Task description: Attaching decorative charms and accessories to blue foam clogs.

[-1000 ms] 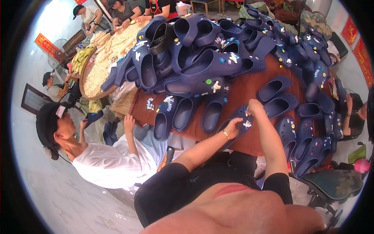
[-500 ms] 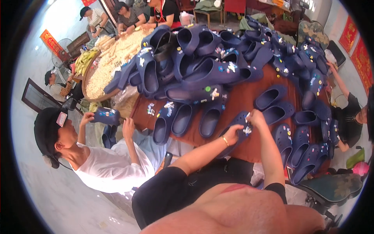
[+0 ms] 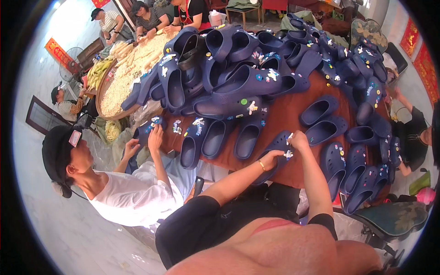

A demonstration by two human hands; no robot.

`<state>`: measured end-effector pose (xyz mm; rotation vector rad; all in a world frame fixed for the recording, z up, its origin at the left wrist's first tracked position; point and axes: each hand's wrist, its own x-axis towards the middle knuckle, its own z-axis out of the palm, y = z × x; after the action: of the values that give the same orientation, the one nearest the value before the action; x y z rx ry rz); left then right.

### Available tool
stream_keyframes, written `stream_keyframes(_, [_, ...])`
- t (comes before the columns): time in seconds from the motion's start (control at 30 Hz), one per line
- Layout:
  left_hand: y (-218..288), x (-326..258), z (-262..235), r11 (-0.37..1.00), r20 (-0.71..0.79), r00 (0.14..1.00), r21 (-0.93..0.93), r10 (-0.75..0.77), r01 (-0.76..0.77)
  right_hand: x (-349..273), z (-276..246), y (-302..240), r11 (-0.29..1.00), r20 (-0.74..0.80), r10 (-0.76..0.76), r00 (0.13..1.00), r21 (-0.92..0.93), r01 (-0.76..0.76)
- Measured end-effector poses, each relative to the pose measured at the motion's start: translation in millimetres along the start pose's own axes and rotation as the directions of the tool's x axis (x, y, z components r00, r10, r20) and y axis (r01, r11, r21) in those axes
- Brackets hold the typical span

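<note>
A navy foam clog (image 3: pixel 273 170) lies tilted at the front edge of the brown-covered table. My left hand (image 3: pixel 271 159) is closed on its side, with a bracelet on the wrist. Over the clog's toe, my right hand (image 3: pixel 299 141) is closed in a pinch at a small white charm (image 3: pixel 289 137). Another white charm (image 3: pixel 288 155) sits on the clog beside my left fingertips. Part of the clog is hidden by my left hand and forearm. Just right of my hands rest two plain clogs (image 3: pixel 326 130), and to their front stand decorated clogs (image 3: pixel 333 160).
A big heap of navy clogs (image 3: pixel 247 85) covers the table's far side. Loose charms (image 3: pixel 177 127) lie on the brown cloth (image 3: pixel 286 119). At my left a person in a white shirt (image 3: pixel 133 195) handles a clog; another person (image 3: pixel 412 137) stands at the right. A round tray (image 3: pixel 101 91) holds pale kernels.
My right hand has shifted slightly down and left at the clog's toe; my left hand keeps its hold. The person at left has brought their clog rightward to the table edge.
</note>
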<state>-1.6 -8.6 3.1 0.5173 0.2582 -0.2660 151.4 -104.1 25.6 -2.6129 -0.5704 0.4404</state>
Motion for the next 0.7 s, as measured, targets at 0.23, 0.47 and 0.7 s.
stream_keyframes(0.23, [2, -7, 9, 1.000, -0.035, 0.999, -0.018, 0.025, -0.025, 13, -9, 11, 0.962, 0.227, 0.058, 0.972, 0.248, -0.115])
stream_keyframes(0.47, [0, -2, 2, 0.998, -0.007, 0.999, -0.050, 0.044, -0.045, 10, -29, -4, 0.979, 0.367, 0.043, 0.929, 0.168, -0.112])
stream_keyframes(0.7, [-9, -3, -11, 0.997, 0.034, 0.997, -0.047, 0.064, -0.063, 20, -31, -26, 0.991, 0.485, 0.130, 0.865, -0.071, -0.110])
